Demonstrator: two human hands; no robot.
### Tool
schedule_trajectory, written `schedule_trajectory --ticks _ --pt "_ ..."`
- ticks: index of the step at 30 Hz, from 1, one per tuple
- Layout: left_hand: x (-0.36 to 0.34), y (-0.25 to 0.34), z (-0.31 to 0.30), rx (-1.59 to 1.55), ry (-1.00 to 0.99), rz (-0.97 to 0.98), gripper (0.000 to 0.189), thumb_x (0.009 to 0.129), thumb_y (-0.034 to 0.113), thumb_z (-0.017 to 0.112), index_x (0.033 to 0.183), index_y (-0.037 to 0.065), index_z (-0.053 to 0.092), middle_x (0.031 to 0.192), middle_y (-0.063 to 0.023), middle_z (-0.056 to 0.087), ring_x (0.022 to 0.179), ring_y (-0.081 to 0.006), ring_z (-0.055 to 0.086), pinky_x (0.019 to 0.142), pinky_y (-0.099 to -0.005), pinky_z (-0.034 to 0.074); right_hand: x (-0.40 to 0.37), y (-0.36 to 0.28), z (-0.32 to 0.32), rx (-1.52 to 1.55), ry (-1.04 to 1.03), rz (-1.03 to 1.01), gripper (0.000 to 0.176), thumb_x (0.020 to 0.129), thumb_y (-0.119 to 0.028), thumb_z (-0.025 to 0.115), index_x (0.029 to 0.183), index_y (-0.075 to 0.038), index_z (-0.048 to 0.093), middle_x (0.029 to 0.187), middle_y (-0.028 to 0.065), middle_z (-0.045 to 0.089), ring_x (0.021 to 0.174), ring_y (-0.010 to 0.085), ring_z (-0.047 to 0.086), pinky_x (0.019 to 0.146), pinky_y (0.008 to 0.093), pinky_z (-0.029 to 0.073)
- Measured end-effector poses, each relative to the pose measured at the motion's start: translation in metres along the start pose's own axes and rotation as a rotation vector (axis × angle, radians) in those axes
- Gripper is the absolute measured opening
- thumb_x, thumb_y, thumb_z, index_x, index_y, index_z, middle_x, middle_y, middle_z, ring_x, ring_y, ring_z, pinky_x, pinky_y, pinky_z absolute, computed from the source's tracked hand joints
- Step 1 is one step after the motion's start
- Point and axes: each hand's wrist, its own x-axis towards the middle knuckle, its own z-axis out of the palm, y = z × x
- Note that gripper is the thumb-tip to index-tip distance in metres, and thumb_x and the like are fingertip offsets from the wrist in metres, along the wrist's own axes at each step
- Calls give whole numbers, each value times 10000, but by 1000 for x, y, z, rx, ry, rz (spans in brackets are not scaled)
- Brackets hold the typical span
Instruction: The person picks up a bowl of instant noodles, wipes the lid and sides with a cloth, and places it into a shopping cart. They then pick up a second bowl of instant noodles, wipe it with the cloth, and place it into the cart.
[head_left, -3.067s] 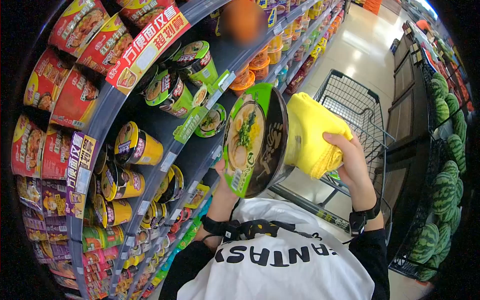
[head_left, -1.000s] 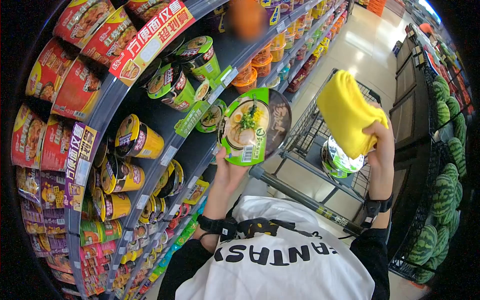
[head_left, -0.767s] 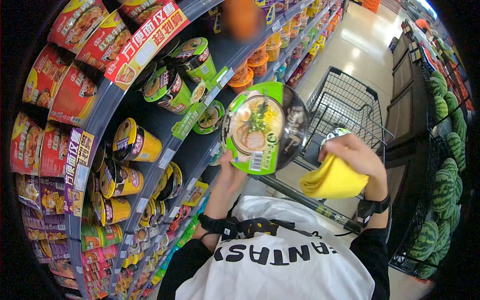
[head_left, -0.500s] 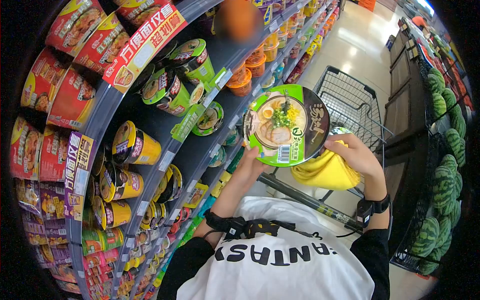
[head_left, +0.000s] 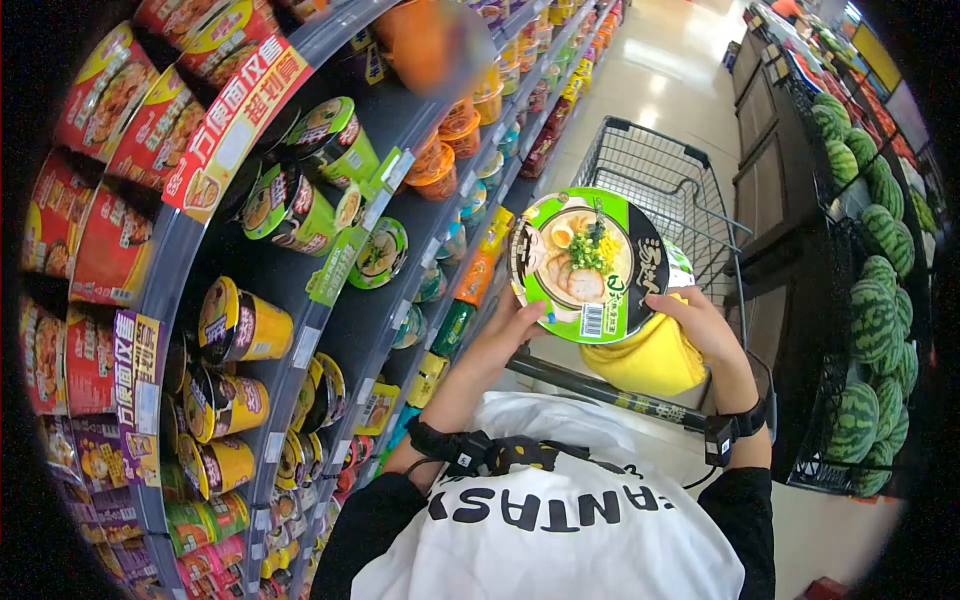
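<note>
Both hands hold a round instant noodle bowl (head_left: 590, 262) up in front of my chest, its green and black lid facing me. The lid pictures ramen with meat slices and egg, with a barcode at its lower edge. My left hand (head_left: 517, 325) grips the left lower rim, thumb on the front. At the right rim, my right hand (head_left: 700, 325) presses its thumb on the lid, and the rest of its fingers are hidden. A bunched yellow cloth (head_left: 645, 358) hangs under the bowl, against my right hand. Behind it stands a wire shopping cart (head_left: 655, 165).
Shelves on my left carry red noodle tubs (head_left: 118, 245), yellow cups (head_left: 245, 320) and green cups (head_left: 290, 210). On the right, a dark display stand holds watermelons (head_left: 880, 330). The cart's handlebar (head_left: 600, 392) crosses just before my body. The tiled aisle floor (head_left: 665, 55) runs ahead.
The view has shifted, so the shelves and the watermelons sit further left. The bowl has turned slightly and sits a little right and lower; both hands still hold it.
</note>
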Motion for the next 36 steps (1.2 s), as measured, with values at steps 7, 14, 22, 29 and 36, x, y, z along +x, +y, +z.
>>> schedule_trajectory --ticks 7,14,22,29,36 --pt "13 24 27 -89 -205 33 593 924 340 376 1384 129 67 1308 -156 349 1076 -258 497 839 -382 451 -20 -3 -36 295 282 -62 216 732 -130 664 843 -20 515 749 59 569 635 131 578 584 233 462" --pt "11 34 2 -106 42 151 440 903 287 400 1275 82 287 1226 -157 407 982 -238 547 797 -341 453 7 17 -84 176 378 -100 185 759 -151 631 803 5 543 708 63 580 571 129 574 528 238 464" --pt "-27 36 -63 -121 388 238 350 871 237 414 1157 34 417 1090 -119 516 904 -196 539 784 -336 448 70 65 -113 163 255 -27 219 800 -153 526 784 55 590 700 90 621 543 145 595 487 238 456" --pt "-53 22 -121 -241 587 269 316 884 256 437 1117 44 463 1027 -78 528 890 -174 513 820 -348 425 63 60 -117 128 257 172 204 827 -153 507 815 38 578 717 96 624 540 161 600 490 252 471" --pt "-31 -39 -208 -291 835 117 325 857 243 504 1110 49 439 960 -77 517 875 -183 509 786 -350 435 38 35 -121 82 157 174 292 865 -235 500 843 43 588 729 97 631 565 161 605 508 264 482"
